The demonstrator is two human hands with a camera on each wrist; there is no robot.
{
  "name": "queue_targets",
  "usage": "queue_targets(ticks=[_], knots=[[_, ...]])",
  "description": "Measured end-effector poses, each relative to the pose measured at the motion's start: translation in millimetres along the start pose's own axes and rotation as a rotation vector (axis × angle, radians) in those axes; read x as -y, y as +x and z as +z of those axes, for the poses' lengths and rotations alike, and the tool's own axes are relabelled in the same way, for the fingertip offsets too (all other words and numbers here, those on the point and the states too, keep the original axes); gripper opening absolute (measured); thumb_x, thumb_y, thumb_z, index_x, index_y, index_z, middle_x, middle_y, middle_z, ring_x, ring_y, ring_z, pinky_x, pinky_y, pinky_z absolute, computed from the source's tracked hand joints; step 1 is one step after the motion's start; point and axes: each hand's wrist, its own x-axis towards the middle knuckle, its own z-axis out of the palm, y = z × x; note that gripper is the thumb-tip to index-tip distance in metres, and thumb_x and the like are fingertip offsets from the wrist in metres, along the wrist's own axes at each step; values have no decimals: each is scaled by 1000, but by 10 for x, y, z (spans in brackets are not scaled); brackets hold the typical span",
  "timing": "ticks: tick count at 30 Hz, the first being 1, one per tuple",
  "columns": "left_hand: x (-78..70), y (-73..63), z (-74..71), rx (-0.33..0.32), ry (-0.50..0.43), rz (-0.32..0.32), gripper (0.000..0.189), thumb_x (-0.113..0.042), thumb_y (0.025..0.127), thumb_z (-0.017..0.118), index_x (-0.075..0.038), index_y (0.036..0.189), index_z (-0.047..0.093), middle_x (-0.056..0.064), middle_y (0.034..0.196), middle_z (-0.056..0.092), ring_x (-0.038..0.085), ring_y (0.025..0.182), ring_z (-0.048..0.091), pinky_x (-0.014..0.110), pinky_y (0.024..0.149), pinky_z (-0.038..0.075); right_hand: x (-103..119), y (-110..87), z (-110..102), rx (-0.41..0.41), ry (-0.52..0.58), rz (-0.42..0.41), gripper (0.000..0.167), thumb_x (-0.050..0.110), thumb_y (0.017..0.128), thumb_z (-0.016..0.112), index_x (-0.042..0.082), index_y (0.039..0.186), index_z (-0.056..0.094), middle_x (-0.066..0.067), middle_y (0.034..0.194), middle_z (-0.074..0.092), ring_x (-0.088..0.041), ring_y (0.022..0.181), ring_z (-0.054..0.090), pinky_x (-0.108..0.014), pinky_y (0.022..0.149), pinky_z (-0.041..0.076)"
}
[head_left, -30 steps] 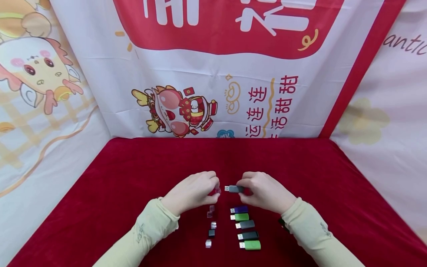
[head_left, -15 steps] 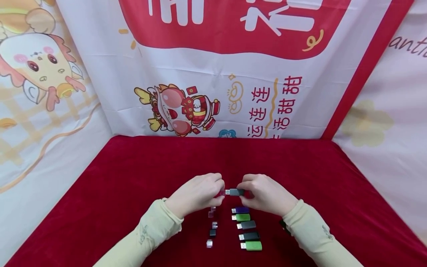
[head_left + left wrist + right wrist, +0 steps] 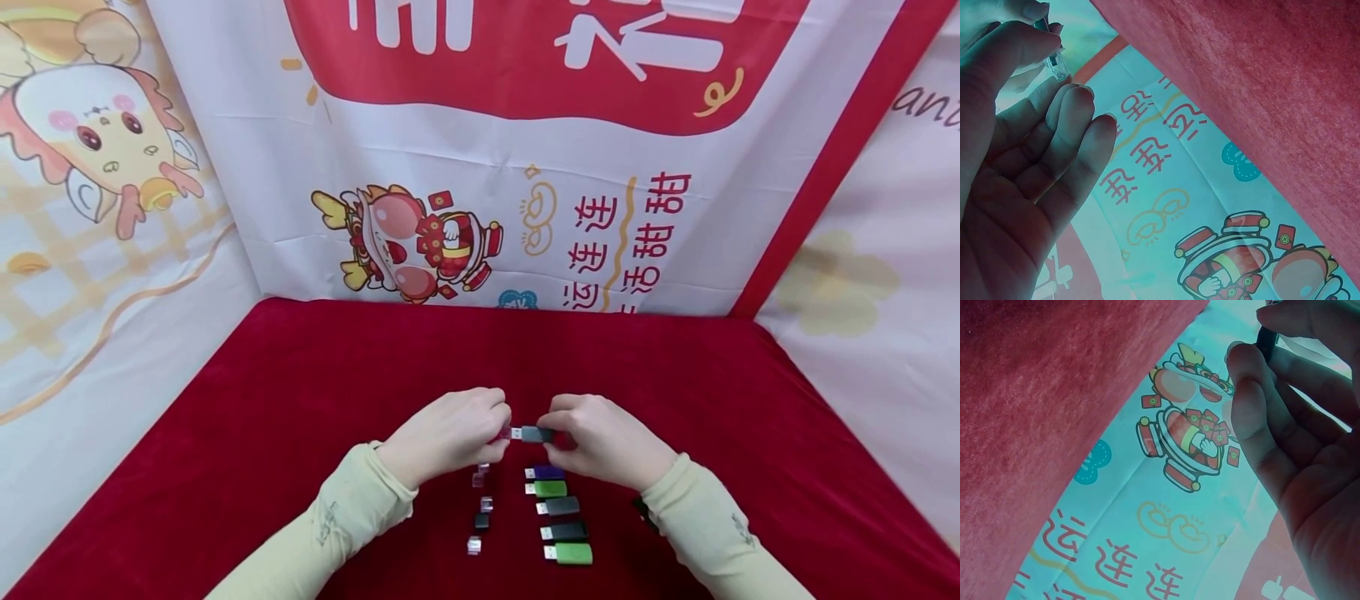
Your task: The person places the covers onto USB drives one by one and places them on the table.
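Between thumb and fingers, my right hand (image 3: 603,439) pinches a grey USB stick (image 3: 535,434), its metal plug pointing left. My left hand (image 3: 453,432) pinches a small clear cap (image 3: 1057,65) right at the plug's end. In the left wrist view the plug's tip appears to sit inside the cap's mouth; how deep is hard to tell. Fingers cover most of the cap in the head view. Seen from the right wrist, only a dark piece of the stick (image 3: 1267,342) shows between thumb and forefinger.
Nearer the body, a column of uncapped USB sticks lies on the red cloth (image 3: 360,358): purple (image 3: 547,472), green (image 3: 551,489), grey (image 3: 561,506), black (image 3: 567,531) and another green stick (image 3: 573,553). Left of them are several loose caps, including a black cap (image 3: 482,521).
The left hand has moved right with the clear cap, closing the gap to the plug. The right hand still holds the grey stick. The head view has shifted slightly.
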Motion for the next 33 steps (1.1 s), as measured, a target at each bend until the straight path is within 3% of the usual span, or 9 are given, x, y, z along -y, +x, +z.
queue_targets(ticks=[10, 26, 33], knots=[[-17, 3, -5, -5, 12, 11, 18, -28, 88, 73, -12, 83, 67, -1, 78, 54, 8, 66, 46, 15, 62, 45, 21, 0, -12, 7, 8, 2, 22, 15, 74, 86, 6, 92, 76, 0, 80, 62, -5, 60, 54, -13, 60, 48], [-58, 13, -15, -22, 30, 31, 16, -25, 89, 71, -11, 85, 65, -1, 80, 52, 7, 66, 45, 13, 62, 45, 63, 19, -2, -10, 1, 21, 22, 13, 73, 86, 7, 90, 74, 0, 79, 61, 0, 57, 45, -13, 56, 45], [-70, 19, -17, -38, 58, 42, 16, -24, 89, 70, -11, 85, 64, -1, 79, 51, 7, 64, 43, 12, 61, 44, 70, 5, -2, -19, 4, 21, 21, 14, 74, 85, 7, 90, 73, 1, 80, 60, -4, 60, 52, -14, 60, 48]])
